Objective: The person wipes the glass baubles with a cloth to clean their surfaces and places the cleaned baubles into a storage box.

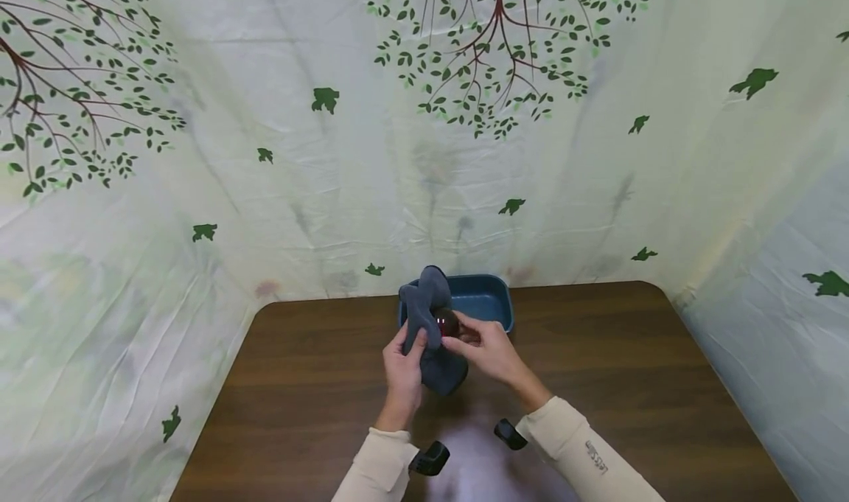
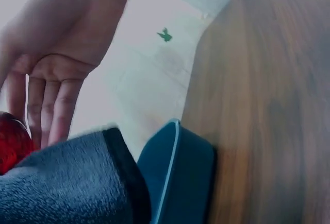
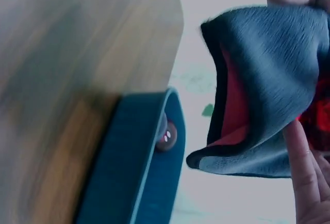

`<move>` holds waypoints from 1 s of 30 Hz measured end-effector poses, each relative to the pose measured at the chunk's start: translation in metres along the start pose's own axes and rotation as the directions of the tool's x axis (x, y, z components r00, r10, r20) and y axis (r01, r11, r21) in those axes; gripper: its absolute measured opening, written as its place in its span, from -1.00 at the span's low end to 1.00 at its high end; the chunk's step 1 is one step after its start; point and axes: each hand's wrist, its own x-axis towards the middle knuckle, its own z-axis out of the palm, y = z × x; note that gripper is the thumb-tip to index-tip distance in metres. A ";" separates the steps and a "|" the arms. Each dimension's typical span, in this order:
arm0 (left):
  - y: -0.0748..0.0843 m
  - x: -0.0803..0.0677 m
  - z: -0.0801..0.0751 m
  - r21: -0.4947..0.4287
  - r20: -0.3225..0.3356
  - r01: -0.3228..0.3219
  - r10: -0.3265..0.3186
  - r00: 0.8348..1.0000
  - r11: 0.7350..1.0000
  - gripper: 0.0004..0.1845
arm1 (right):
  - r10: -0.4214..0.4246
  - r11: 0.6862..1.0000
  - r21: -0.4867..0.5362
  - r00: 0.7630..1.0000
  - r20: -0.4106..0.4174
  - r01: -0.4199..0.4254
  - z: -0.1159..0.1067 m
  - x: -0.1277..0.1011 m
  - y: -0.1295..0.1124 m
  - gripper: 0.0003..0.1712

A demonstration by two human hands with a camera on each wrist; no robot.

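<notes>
A blue-grey plush cloth with a dark border hangs folded in front of the tray; the right wrist view shows its pinkish underside. My left hand pinches the cloth between thumb and fingers. Beside its fold is a glossy, dark red ball, bright red in the left wrist view. My right hand holds this ball with thumb and fingertips, against the cloth. In the right wrist view, right-hand fingers lie by the cloth and ball. The cloth partly hides the ball and left fingers.
A blue rectangular tray stands at the table's back edge, behind the hands. Inside it lies a shiny brownish round object, with a paler one partly hidden beside it. The brown wooden table meets a leaf-patterned cloth backdrop.
</notes>
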 end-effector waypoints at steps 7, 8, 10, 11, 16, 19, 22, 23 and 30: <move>0.001 0.001 -0.001 -0.107 -0.006 0.111 -0.112 0.994 0.988 -0.57 | -0.303 0.926 -0.242 0.953 -0.025 0.288 -0.012 0.004 0.004 -0.21; 0.001 0.000 0.000 -0.103 -0.005 0.114 -0.115 0.993 0.988 -0.57 | -0.343 0.911 -0.253 0.939 -0.032 0.325 -0.012 0.004 0.004 -0.20; 0.002 -0.001 0.000 -0.082 0.013 0.103 -0.102 0.995 0.991 -0.55 | -0.389 0.898 -0.240 0.920 -0.041 0.369 -0.012 0.005 0.005 -0.22; 0.002 -0.001 0.001 -0.070 0.025 0.091 -0.089 0.996 0.993 -0.54 | -0.397 0.898 -0.225 0.917 -0.047 0.378 -0.012 0.005 0.006 -0.24; 0.002 -0.005 0.003 -0.008 0.096 0.012 -0.011 0.995 1.000 -0.50 | -0.207 0.978 -0.022 0.972 -0.114 0.206 -0.007 0.002 0.006 -0.38; 0.002 -0.006 0.004 0.031 0.112 -0.018 0.014 0.994 0.999 -0.47 | 0.012 0.986 0.167 0.994 -0.112 0.007 -0.004 0.000 0.000 -0.50; 0.002 -0.006 0.004 0.070 0.121 -0.046 0.037 0.992 0.997 -0.44 | 0.162 0.952 0.279 0.981 -0.103 -0.128 -0.003 -0.001 -0.005 -0.54; 0.002 -0.006 0.004 0.072 0.121 -0.052 0.043 0.992 0.996 -0.44 | 0.185 0.941 0.304 0.978 -0.099 -0.147 -0.002 -0.001 -0.005 -0.54; 0.004 -0.001 0.007 0.036 0.051 -0.060 0.058 0.997 0.998 -0.52 | 0.001 0.957 0.288 0.995 -0.099 0.027 0.000 -0.001 0.001 -0.38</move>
